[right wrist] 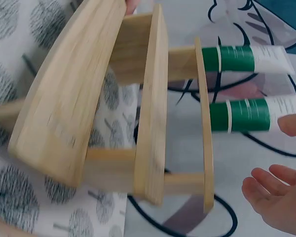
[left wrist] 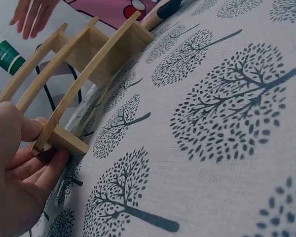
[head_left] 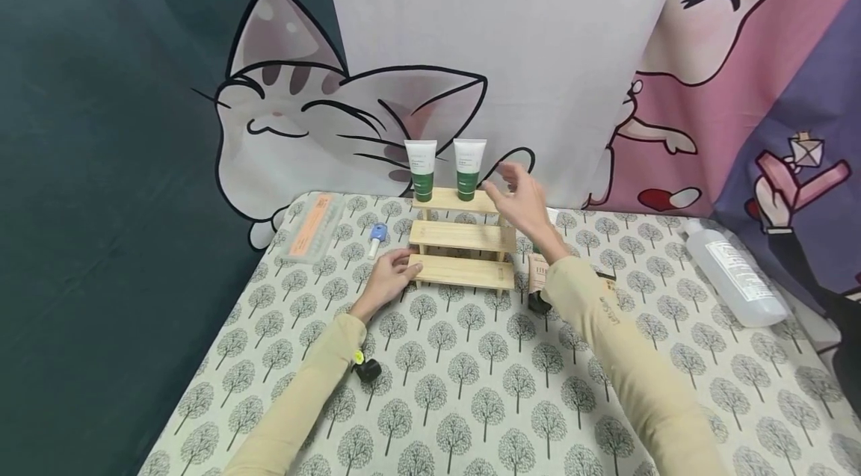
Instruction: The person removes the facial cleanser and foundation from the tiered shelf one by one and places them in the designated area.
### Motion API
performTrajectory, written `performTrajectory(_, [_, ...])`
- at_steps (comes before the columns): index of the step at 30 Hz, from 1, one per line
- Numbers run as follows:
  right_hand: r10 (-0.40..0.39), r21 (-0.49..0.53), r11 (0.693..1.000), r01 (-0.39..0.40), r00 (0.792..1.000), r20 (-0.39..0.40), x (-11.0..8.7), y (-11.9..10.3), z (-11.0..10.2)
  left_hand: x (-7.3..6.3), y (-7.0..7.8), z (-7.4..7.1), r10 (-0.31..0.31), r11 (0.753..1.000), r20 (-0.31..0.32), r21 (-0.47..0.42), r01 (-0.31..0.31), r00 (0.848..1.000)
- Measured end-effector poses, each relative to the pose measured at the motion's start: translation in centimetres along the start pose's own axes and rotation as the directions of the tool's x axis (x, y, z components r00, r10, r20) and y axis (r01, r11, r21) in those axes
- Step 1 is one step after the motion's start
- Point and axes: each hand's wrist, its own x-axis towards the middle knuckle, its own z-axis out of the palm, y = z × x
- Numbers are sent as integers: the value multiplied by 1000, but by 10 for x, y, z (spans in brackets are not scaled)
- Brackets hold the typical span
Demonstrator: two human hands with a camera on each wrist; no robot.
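A three-step wooden rack (head_left: 464, 236) stands on the cloth-covered table. Two white-and-green squeeze tubes, a left tube (head_left: 421, 170) and a right tube (head_left: 468, 168), stand upright on its top step. My left hand (head_left: 390, 281) grips the left end of the lowest step (left wrist: 84, 94), thumb above and fingers beneath. Just right of the right tube is my right hand (head_left: 519, 196), its fingers spread and loosely bent with nothing between them. In the right wrist view its thumb overlaps the end of that tube (right wrist: 246, 115); whether they touch I cannot tell.
Left of the rack lie a blue-and-white small item (head_left: 378, 235) and a clear case with an orange label (head_left: 315, 226). A pinkish tube (head_left: 537, 272) lies right of the rack, partly behind my right sleeve. A translucent bottle (head_left: 736, 278) lies at the far right.
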Motion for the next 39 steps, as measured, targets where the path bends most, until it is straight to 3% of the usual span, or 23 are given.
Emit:
performTrajectory(7, [9,50,999,-10,999,33,12,-6,24,0,0,1,10,1000,-8,4,-10,1000])
performTrajectory(21, [-16,91,996,22,998,-65,17,4,41,1,-1,2,23,1000,-6,-19,-23,1000])
performTrajectory(26, [4,139,990,5,998,-65,16,9,30,0,1,0,17,1000,-3,-16,-17,1000])
performTrajectory(39, [95,76,993,-86,988,-124,5,34,-22,-1,0,0,10,1000,-13,-10,-10,1000])
